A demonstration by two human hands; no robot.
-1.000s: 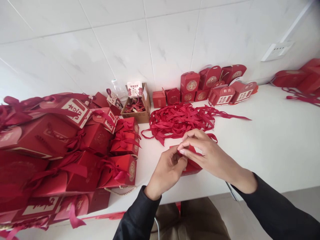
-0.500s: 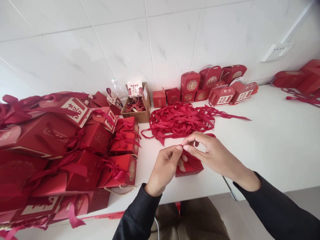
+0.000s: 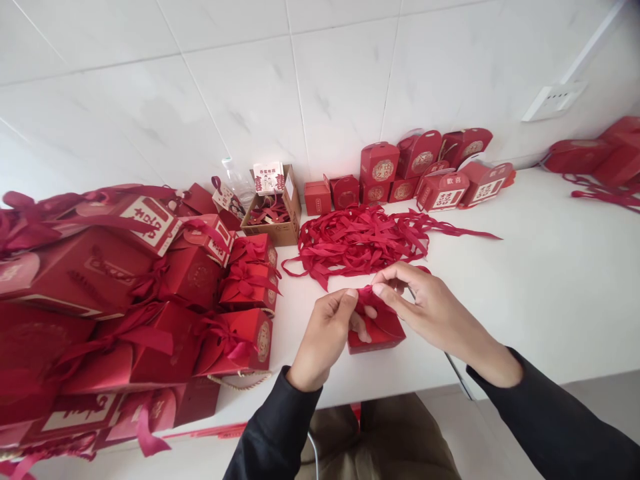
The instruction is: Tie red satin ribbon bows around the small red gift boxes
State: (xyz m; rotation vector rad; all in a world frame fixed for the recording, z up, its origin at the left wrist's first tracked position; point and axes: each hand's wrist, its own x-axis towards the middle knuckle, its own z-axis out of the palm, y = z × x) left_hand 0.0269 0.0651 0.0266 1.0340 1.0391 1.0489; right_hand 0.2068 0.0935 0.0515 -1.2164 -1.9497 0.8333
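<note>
A small red gift box sits on the white table near its front edge, below my hands. Over its top, a red ribbon is pinched between the thumb and fingers of my left hand. My right hand pinches the same ribbon a little to the right, thumb against fingertips. The ribbon is bunched between the two hands, and part of the box top is hidden by them. Just beyond lies a tangled heap of loose red ribbons.
Ribbon-tied red boxes are piled along the left. A cardboard box with cards and a clear bottle stand at the back. Further red boxes line the tiled wall, with more red boxes at far right. A wall socket is above.
My hands have moved slightly apart, the right one shifting rightward, and more of the ribbon shows between them. The box has barely moved.
</note>
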